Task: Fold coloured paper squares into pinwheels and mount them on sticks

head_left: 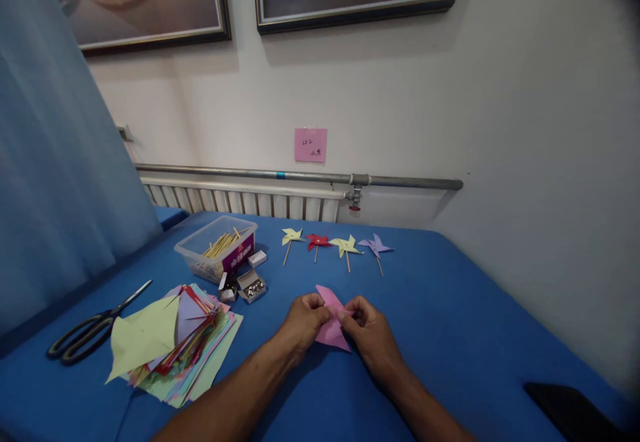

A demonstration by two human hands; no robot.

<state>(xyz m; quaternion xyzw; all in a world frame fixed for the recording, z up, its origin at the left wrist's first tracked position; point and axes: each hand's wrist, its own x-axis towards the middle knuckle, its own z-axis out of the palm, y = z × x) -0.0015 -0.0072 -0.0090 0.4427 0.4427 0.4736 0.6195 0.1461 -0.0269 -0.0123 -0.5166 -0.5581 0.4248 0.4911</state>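
Note:
A pink paper pinwheel [333, 337], with pointed flaps folded toward its middle, is held over the blue table by both hands. My left hand [306, 322] pinches its left side, the thumb near the centre. On the other side, my right hand [371, 333] grips a folded flap between thumb and fingers. The fingers partly cover the paper's centre, so I cannot see whether a pin is there. Beyond the hands lie finished pinwheels on sticks: a pale yellow one [292, 235], a red one [318, 241], another yellow one [347, 246] and a purple one [376, 245].
Left of my hands are a stack of coloured paper [215, 362], scissors [95, 332], a small open box of metal pins [253, 287] and a clear plastic tub [190, 250] of sticks. A dark flat object [575, 412] rests at the right. A wall and radiator [280, 203] stand behind.

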